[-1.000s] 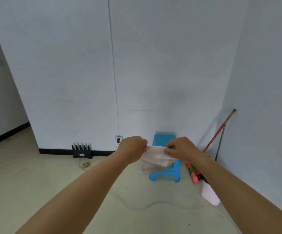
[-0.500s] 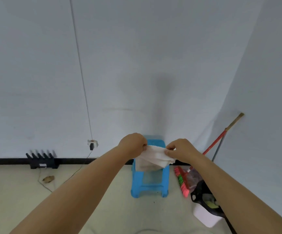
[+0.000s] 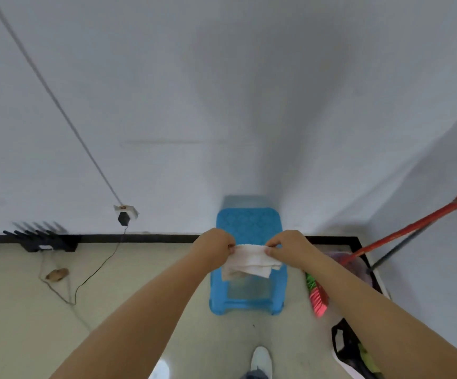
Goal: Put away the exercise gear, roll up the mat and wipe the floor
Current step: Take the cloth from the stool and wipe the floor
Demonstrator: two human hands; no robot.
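A folded white cloth (image 3: 249, 259) is stretched between both hands, in the air in front of me. My left hand (image 3: 214, 245) pinches its left end and my right hand (image 3: 289, 245) pinches its right end. The cloth's lower part hangs loose in folds. Right behind and below it stands a blue plastic stool (image 3: 249, 228) against the white wall. No mat or exercise gear is in view.
A red-handled broom (image 3: 402, 233) with pink and green bristles leans in the right corner, beside a bin with a black bag (image 3: 350, 348). A black router (image 3: 41, 239) and cables (image 3: 85, 280) lie by the left skirting. My white shoe (image 3: 261, 359) shows at the bottom.
I have come closer to the stool and the view has tilted down. Both hands still hold the cloth, now pulled flatter between them.
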